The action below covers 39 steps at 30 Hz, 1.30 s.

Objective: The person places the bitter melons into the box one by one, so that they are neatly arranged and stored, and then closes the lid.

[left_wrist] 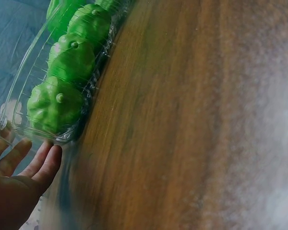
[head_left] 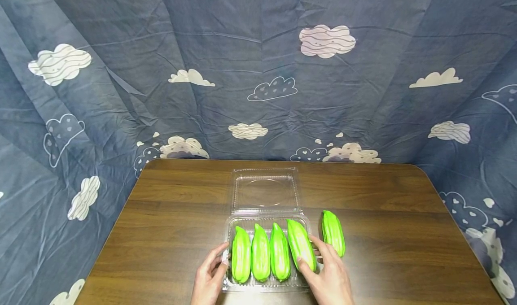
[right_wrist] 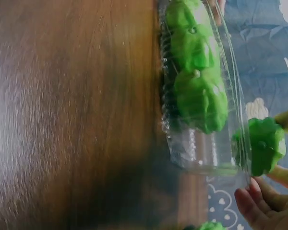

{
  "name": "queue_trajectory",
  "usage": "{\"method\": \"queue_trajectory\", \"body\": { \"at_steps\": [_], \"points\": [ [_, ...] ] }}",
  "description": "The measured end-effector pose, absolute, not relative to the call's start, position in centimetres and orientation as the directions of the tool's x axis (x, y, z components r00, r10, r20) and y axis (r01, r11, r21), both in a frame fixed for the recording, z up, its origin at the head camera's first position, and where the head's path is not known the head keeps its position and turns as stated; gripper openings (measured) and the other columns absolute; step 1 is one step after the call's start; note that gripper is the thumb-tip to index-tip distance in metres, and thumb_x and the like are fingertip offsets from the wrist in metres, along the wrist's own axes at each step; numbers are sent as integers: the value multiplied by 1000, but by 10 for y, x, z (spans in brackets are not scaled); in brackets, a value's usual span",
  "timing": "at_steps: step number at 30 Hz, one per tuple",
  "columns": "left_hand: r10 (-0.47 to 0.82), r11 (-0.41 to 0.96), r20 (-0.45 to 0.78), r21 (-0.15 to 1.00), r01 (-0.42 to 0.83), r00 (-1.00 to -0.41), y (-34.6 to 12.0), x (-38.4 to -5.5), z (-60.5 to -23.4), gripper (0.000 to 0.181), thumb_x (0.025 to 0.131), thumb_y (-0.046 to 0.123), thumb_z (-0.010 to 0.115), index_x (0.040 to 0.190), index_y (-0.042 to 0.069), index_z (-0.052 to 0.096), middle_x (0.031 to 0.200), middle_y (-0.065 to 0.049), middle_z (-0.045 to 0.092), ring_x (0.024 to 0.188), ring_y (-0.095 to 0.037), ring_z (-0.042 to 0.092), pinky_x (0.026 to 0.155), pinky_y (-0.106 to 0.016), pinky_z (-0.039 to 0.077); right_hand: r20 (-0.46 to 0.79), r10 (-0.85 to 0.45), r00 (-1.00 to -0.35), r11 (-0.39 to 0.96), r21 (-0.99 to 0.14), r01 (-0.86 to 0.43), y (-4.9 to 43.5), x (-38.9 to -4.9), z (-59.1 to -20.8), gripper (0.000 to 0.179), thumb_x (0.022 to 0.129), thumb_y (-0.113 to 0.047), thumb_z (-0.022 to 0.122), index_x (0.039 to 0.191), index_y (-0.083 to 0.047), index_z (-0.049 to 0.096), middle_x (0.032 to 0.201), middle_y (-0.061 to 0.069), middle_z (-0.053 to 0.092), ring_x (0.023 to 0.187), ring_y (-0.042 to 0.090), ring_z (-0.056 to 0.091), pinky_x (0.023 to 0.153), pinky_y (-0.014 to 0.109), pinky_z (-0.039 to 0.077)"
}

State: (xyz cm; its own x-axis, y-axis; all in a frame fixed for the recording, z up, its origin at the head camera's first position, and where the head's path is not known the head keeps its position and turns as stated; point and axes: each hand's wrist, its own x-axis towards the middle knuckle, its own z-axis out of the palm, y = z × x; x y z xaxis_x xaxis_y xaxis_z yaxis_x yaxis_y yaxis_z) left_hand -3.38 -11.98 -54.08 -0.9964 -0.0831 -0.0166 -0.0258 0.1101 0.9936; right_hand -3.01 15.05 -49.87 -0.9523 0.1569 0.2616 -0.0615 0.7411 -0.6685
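Observation:
A clear plastic container point(head_left: 264, 288) with three green, ridged bitter melons point(head_left: 260, 253) side by side in it sits near the table's front. My left hand point(head_left: 211, 273) holds its left end, fingertips against the wall and rim; the left wrist view shows these fingers point(left_wrist: 47, 165) at the corner. Between thumb and fingers, my right hand point(head_left: 331, 273) grips a fourth bitter melon point(right_wrist: 266, 146) above the container's right end, higher than the melons inside. Other right fingertips point(right_wrist: 247, 203) are close to the container's rim. Another bitter melon point(head_left: 333, 233) lies on the table beyond my right hand.
The container's hinged lid point(head_left: 264, 193) lies open behind it, flat on the brown wooden table point(head_left: 173, 215). A dark blue cloth point(head_left: 234, 40) with white clouds hangs behind the table and along both sides.

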Motion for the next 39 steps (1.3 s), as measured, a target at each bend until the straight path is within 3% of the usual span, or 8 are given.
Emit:
{"method": "queue_trajectory", "body": {
  "at_steps": [11,18,26,32,36,39],
  "points": [
    [-80,107,-29,994,-38,-996,-120,-35,-540,43,91,-5,58,134,4,57,138,-19,51,110,-25,61,87,-24,49,343,141,-929,763,-635,-118,144,-31,-509,57,69,-21,86,122,-13,66,107,4,62,96,21,54,79,45,45],
    [-70,99,12,995,5,-997,-120,-33,-542,43,92,-6,58,134,2,56,136,-19,53,106,-19,62,86,-24,50,408,103,-907,773,-607,-186,145,-34,-515,56,66,-21,87,118,-10,67,105,5,62,96,21,51,79,43,43],
    [-74,94,-1,996,-8,-997,-120,-33,-542,43,92,-5,58,134,4,57,137,-18,53,107,-19,61,86,-24,49,387,90,-918,765,-617,-185,149,-38,-515,52,69,-25,87,114,-10,67,108,5,64,101,23,53,83,44,43],
    [-71,92,-18,995,-25,-997,-120,-34,-540,44,92,-5,57,135,5,57,136,-17,54,108,-19,61,87,-24,49,403,14,-915,781,-576,-242,154,-38,-517,60,68,-26,87,123,-14,65,113,2,62,102,19,50,83,39,40],
    [-73,98,-17,995,-24,-997,-120,-34,-540,43,92,-5,57,134,5,57,136,-17,54,108,-20,61,87,-24,49,428,-65,-902,803,-514,-301,157,-39,-518,67,70,-27,84,133,-23,62,128,1,57,102,17,46,75,39,43],
    [-70,104,-11,994,-19,-997,-119,-33,-541,43,92,-5,58,134,4,57,136,-17,54,108,-20,61,87,-24,49,450,-108,-886,796,-495,-349,158,-40,-517,66,71,-25,81,135,-24,61,138,2,53,107,19,46,79,42,42]
  ]
}}
